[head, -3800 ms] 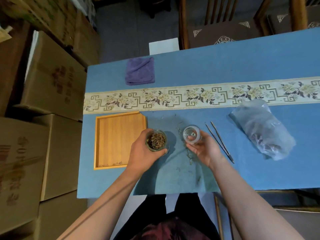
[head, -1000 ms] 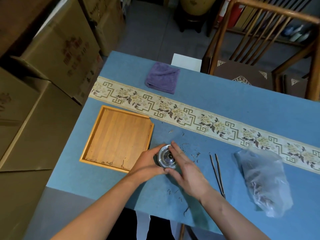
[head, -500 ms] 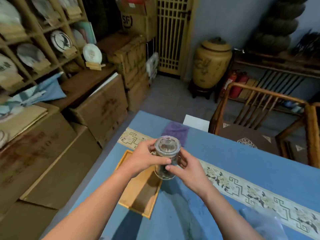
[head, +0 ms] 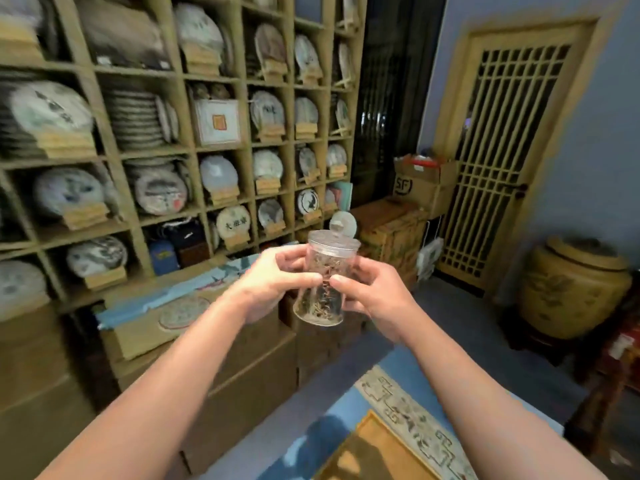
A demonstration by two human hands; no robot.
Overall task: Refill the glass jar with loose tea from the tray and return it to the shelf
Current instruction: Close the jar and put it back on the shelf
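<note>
We held the lidded jar [head: 323, 282] of tea between both hands, left [head: 273, 282] and right [head: 375, 294], before the shelf [head: 221, 147].

We read "SF" in dark letters on the side of a cardboard box [head: 420, 187] stacked beside the lattice door. On the shelf unit [head: 114, 154], a round tea cake [head: 233, 221] in the lower row carries three large black Chinese characters across its white wrapper; the first looks like 大, the other two are too blurred for us to be sure of. A square white box [head: 217, 122] one row up bears a small orange seal mark, unreadable. Markings on the other wrapped cakes blur past reading.
</note>
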